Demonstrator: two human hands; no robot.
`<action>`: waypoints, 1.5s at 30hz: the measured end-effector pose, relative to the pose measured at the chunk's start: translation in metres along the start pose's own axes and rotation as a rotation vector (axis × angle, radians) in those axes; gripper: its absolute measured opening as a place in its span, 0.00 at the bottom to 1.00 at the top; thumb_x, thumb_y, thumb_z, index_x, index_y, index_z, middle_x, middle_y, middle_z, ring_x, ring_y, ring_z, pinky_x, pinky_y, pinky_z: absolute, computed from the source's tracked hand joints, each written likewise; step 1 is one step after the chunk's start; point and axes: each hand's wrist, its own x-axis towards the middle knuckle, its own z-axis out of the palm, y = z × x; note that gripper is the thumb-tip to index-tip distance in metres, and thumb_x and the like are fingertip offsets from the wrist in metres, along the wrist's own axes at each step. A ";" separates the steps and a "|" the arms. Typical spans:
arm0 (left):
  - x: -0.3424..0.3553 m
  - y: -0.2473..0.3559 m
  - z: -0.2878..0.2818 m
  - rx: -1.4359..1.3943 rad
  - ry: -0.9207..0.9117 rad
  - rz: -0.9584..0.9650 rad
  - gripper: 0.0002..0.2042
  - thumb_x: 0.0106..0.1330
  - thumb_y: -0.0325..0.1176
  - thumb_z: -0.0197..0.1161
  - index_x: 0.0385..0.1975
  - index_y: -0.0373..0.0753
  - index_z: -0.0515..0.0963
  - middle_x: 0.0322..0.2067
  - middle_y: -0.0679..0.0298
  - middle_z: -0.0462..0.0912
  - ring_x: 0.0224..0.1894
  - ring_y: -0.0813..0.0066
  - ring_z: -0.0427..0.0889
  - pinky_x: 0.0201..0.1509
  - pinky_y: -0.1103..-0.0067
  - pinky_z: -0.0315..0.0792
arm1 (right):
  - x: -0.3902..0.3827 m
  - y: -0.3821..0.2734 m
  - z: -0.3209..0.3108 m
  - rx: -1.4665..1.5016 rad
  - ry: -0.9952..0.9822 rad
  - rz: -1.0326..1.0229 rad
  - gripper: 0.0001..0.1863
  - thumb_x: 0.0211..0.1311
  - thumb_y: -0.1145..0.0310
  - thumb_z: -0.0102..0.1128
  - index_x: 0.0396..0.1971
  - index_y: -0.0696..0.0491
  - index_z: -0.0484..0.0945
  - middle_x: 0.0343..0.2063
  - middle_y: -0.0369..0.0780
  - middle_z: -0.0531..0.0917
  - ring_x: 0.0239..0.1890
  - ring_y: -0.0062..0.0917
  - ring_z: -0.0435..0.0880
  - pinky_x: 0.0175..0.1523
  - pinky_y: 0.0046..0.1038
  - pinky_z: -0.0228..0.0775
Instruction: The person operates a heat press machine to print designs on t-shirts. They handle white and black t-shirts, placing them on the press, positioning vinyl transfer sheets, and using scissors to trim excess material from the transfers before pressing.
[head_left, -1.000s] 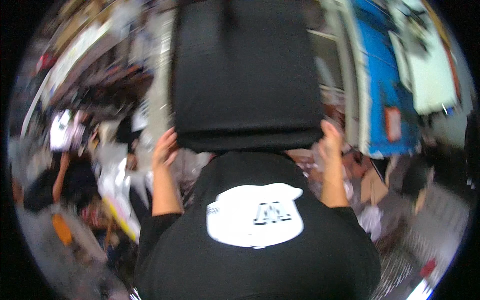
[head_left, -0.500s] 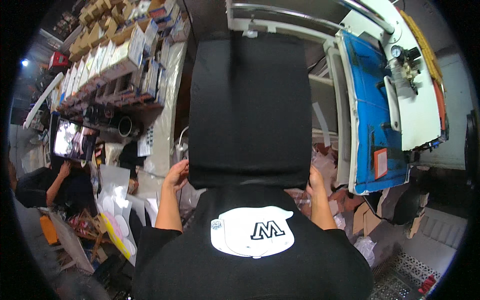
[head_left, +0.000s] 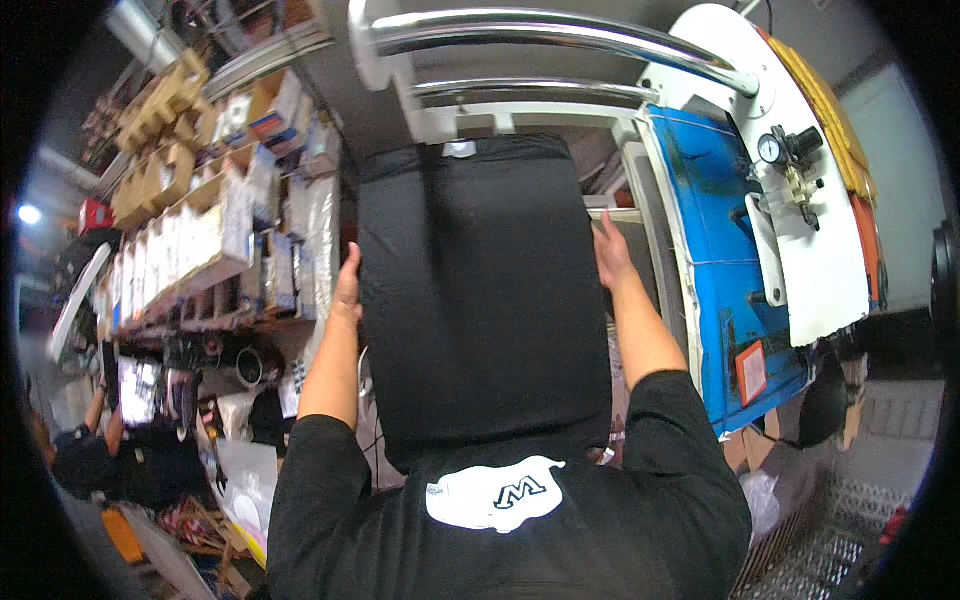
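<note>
A black T-shirt (head_left: 490,290) lies stretched over a flat rectangular board in front of me, its far end gathered around a small white label. My left hand (head_left: 347,285) rests along the shirt's left edge, fingers pointing away from me; part of it is hidden behind the cloth. On the opposite edge my right hand (head_left: 612,255) has its fingers stretched out against the side of the fabric. Neither hand shows a pinch on the cloth. The board itself is covered by the shirt.
Beyond the shirt, a chrome tube (head_left: 560,35) arches from a white machine. At right are a blue padded surface (head_left: 730,290), an orange-framed card (head_left: 751,373) and a pressure gauge (head_left: 770,149). Shelved cardboard boxes (head_left: 190,245) stand left, near another person (head_left: 130,465).
Both hands have slid from the shirt's near corners to farther up its sides, their fingers loosened and extended. My view has tilted, showing more of the chrome tube and the shirt's far end.
</note>
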 end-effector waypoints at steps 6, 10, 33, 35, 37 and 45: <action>0.068 0.061 0.004 -0.081 0.126 0.232 0.25 0.66 0.48 0.67 0.54 0.33 0.78 0.50 0.53 0.84 0.50 0.54 0.83 0.57 0.60 0.77 | 0.089 -0.026 -0.048 0.234 0.358 -0.261 0.39 0.59 0.53 0.68 0.67 0.57 0.66 0.67 0.46 0.69 0.68 0.42 0.66 0.72 0.46 0.55; 0.101 0.083 -0.033 -0.242 -0.040 0.146 0.16 0.66 0.33 0.65 0.49 0.30 0.80 0.49 0.51 0.85 0.49 0.53 0.85 0.57 0.59 0.77 | 0.113 -0.019 -0.073 0.184 0.622 -0.366 0.35 0.51 0.63 0.71 0.61 0.58 0.72 0.61 0.45 0.77 0.62 0.44 0.73 0.69 0.45 0.60; 0.073 0.085 0.034 1.358 0.484 1.213 0.13 0.60 0.28 0.64 0.45 0.36 0.79 0.49 0.51 0.81 0.51 0.52 0.79 0.58 0.64 0.70 | 0.085 -0.036 0.000 -1.447 0.916 -0.968 0.21 0.55 0.64 0.68 0.46 0.59 0.77 0.47 0.51 0.79 0.54 0.45 0.76 0.61 0.43 0.65; 0.064 0.082 0.079 1.484 0.199 1.343 0.07 0.61 0.28 0.63 0.38 0.39 0.82 0.46 0.58 0.82 0.52 0.57 0.78 0.60 0.63 0.69 | 0.091 -0.029 0.035 -1.673 0.509 -1.101 0.22 0.60 0.63 0.64 0.52 0.55 0.77 0.54 0.48 0.77 0.61 0.44 0.72 0.66 0.43 0.61; 0.070 0.073 0.098 1.672 0.238 1.297 0.09 0.64 0.33 0.62 0.41 0.41 0.82 0.44 0.59 0.82 0.52 0.57 0.78 0.61 0.58 0.67 | 0.097 -0.016 0.066 -1.869 0.491 -1.006 0.24 0.65 0.53 0.59 0.55 0.50 0.77 0.60 0.45 0.74 0.66 0.41 0.68 0.68 0.54 0.56; 0.097 0.102 0.124 1.986 0.229 0.747 0.13 0.70 0.41 0.50 0.40 0.44 0.81 0.43 0.60 0.82 0.49 0.53 0.79 0.54 0.56 0.69 | 0.111 -0.051 0.102 -2.018 0.513 -0.494 0.22 0.69 0.48 0.51 0.49 0.50 0.81 0.50 0.44 0.79 0.57 0.43 0.74 0.61 0.53 0.61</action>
